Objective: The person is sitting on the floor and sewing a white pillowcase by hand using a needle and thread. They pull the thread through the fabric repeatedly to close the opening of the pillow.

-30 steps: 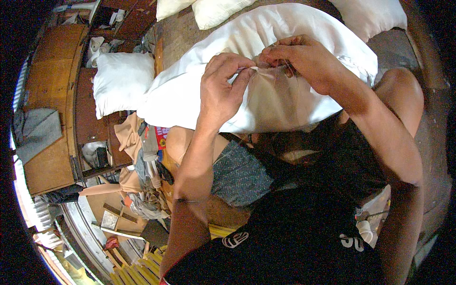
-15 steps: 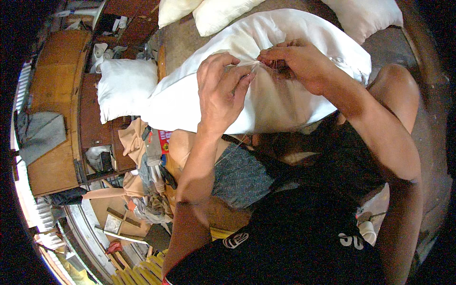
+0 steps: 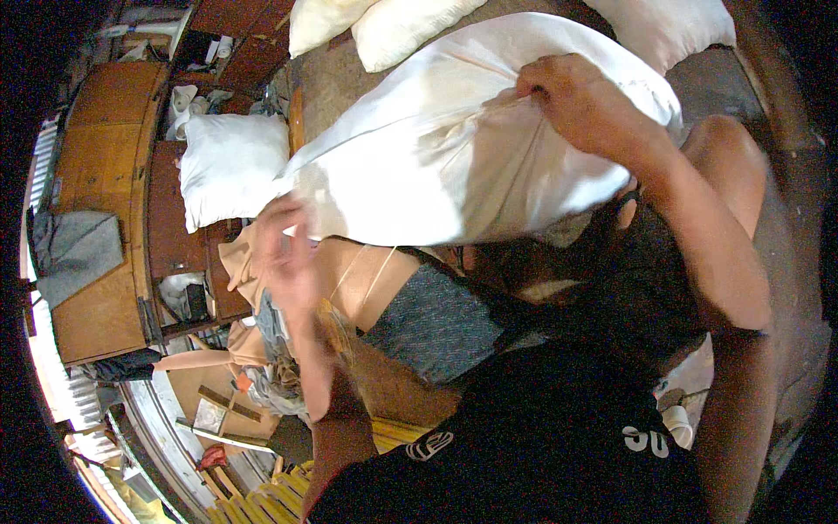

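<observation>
A large white pillow [image 3: 349,196] lies across my lap, its glossy cloth drawn into creases that run toward my right hand. My right hand [image 3: 585,100] is closed on a gathered fold of this cloth, near the pillow's upper right. Off the pillow's left end, my left hand [image 3: 288,253] is raised and smeared by motion. Its fingers are too blurred to show whether they hold anything. Thin pale strands of thread [image 3: 377,276] hang below the pillow over my leg; where they end is hidden.
A smaller white pillow [image 3: 234,166] rests at the left by wooden cabinets [image 3: 100,210]. More stuffed pillows [image 3: 415,31] lie at the far side, one [image 3: 668,31] toward the right. Crumpled clothes [image 3: 284,384] and a yellow slatted thing [image 3: 262,498] are at the lower left.
My left hand has left the gathered spot and swung left and down, past the pillow's end. My right hand has shifted slightly right and up, still gripping the cloth.
</observation>
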Motion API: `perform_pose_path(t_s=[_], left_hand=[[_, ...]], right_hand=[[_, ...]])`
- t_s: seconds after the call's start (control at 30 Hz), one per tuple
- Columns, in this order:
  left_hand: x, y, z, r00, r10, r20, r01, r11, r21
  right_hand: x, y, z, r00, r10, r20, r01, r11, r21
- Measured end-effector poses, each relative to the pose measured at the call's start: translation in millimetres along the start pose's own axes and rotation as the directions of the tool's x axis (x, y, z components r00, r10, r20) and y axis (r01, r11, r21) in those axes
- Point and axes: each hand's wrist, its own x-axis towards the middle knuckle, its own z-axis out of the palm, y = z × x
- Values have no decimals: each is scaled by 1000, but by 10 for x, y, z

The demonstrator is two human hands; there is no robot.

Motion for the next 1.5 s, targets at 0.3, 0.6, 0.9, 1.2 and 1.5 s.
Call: perform_pose_path(t_s=[0.3,0.6,0.9,1.2,1.5], left_hand=[[-2120,-2485,-2580,493,-773,-401,692,627,-358],[-3906,-2364,-3610,676,-391,-625,719,535,444],[-1244,201,265,942,-293,-165,305,950,57],[-1335,-303,-358,646,-604,-467,350,778,-522],[-2062,-1949,-2113,626,-216,-749,727,508,461]], right_hand=[[80,-269,-243,988,89,124,-113,973,202],[89,-259,-274,986,72,150,-101,975,196],[69,-339,-236,983,63,172,-89,984,152],[-22,-306,-283,991,-9,136,-9,992,127],[21,-388,-255,979,62,195,-81,993,91]])
